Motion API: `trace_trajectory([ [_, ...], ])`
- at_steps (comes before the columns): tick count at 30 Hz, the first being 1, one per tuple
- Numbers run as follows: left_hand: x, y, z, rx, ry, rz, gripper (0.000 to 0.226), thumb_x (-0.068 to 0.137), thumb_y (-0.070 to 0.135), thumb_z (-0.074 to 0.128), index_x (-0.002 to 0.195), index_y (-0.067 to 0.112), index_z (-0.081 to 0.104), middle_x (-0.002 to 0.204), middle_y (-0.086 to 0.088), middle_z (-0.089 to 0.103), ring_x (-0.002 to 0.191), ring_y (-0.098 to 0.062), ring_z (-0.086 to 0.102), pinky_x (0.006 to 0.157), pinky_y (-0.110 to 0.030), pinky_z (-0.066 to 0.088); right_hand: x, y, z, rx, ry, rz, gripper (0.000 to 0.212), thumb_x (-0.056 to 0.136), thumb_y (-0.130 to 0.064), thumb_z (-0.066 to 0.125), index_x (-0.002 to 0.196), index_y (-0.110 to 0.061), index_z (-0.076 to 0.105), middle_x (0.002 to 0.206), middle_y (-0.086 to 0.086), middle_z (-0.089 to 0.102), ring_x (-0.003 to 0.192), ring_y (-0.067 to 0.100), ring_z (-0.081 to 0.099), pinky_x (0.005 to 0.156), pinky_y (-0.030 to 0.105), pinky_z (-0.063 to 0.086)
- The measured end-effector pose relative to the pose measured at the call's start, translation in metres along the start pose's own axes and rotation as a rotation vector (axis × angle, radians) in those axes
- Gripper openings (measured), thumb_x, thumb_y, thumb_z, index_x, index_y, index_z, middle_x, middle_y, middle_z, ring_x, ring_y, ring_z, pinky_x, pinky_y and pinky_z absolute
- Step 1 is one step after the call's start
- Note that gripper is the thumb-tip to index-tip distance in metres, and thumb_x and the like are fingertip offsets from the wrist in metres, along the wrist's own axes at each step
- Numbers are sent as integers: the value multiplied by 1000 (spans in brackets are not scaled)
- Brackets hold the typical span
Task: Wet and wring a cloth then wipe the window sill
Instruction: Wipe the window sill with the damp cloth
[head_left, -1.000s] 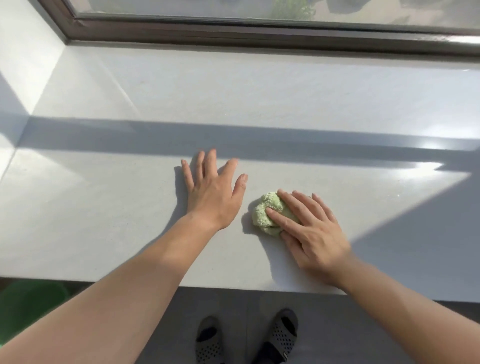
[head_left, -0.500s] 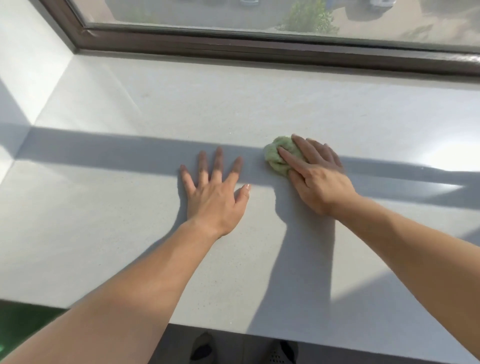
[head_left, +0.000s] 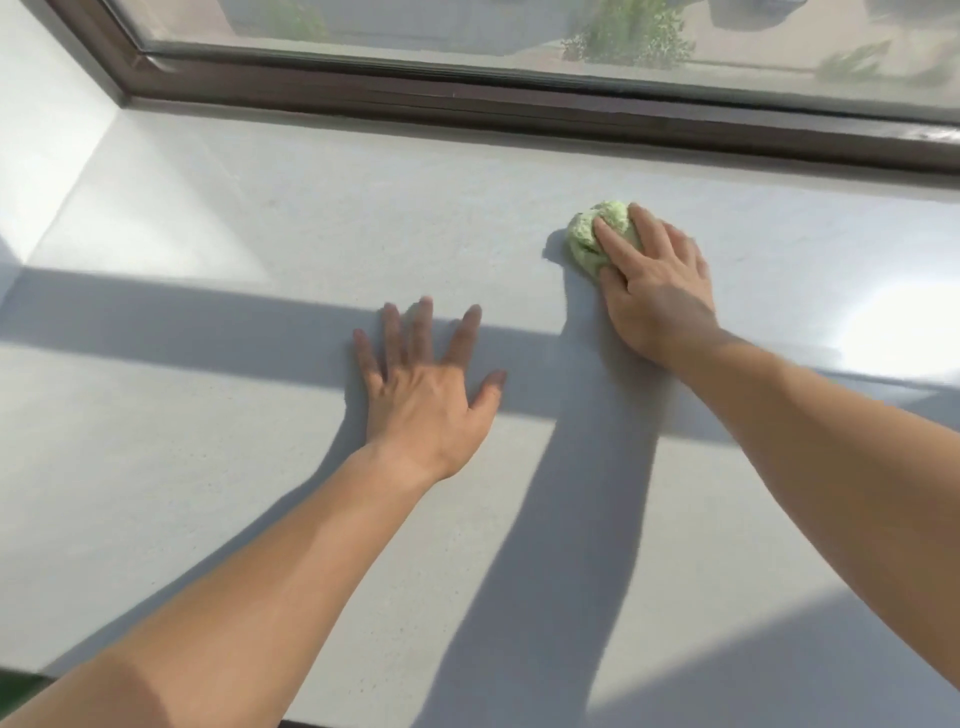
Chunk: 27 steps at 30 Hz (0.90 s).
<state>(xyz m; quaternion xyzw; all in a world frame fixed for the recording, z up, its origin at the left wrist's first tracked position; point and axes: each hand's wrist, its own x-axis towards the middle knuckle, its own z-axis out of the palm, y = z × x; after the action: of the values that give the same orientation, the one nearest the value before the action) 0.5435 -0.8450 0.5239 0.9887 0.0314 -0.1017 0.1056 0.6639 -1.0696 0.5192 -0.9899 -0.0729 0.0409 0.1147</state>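
A bunched light-green cloth (head_left: 589, 234) lies on the wide pale-grey window sill (head_left: 260, 218), a short way in front of the window frame. My right hand (head_left: 654, 291) presses down on it with the fingers over its right half, so part of the cloth is hidden. My left hand (head_left: 426, 395) rests flat on the sill with its fingers spread, nearer to me and left of the cloth, holding nothing.
A dark brown window frame (head_left: 519, 109) runs along the far edge of the sill, with glass above it. A white side wall (head_left: 47, 135) closes the sill at the left. The sill's front edge (head_left: 31, 667) is at the bottom left.
My right hand has pushed the cloth away from me across the sill, from near the front edge toward the window frame. My left hand has stayed flat in place.
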Motion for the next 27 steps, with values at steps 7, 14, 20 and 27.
trace_trajectory([
  [7,47,22,0,44,26,127,64,98,57,24,156,32,8,166,-11,-6,150,-32,-17,117,-59,-11,-3,-46,15,-38,18,-126,47,102,-46,27,149,-46,26,163,-4,13,148,26,12,121,46,5],
  [14,29,27,10,107,25,121,64,96,57,19,155,37,6,165,-13,-10,148,-38,-22,114,-64,-11,60,-27,6,-8,93,143,51,97,-39,32,148,-42,30,161,3,18,144,32,17,118,53,11],
  [20,14,27,10,85,25,134,64,95,56,23,155,37,9,165,-14,-7,148,-37,-20,114,-64,-11,26,-5,-4,-49,36,-224,47,102,-41,32,149,-42,32,161,0,22,143,28,20,118,49,15],
  [27,4,36,8,119,52,133,67,94,57,18,156,34,10,165,-17,-3,149,-40,-15,115,-66,-6,14,49,-23,10,120,213,49,99,-39,30,148,-44,31,161,0,20,144,31,19,118,48,16],
])
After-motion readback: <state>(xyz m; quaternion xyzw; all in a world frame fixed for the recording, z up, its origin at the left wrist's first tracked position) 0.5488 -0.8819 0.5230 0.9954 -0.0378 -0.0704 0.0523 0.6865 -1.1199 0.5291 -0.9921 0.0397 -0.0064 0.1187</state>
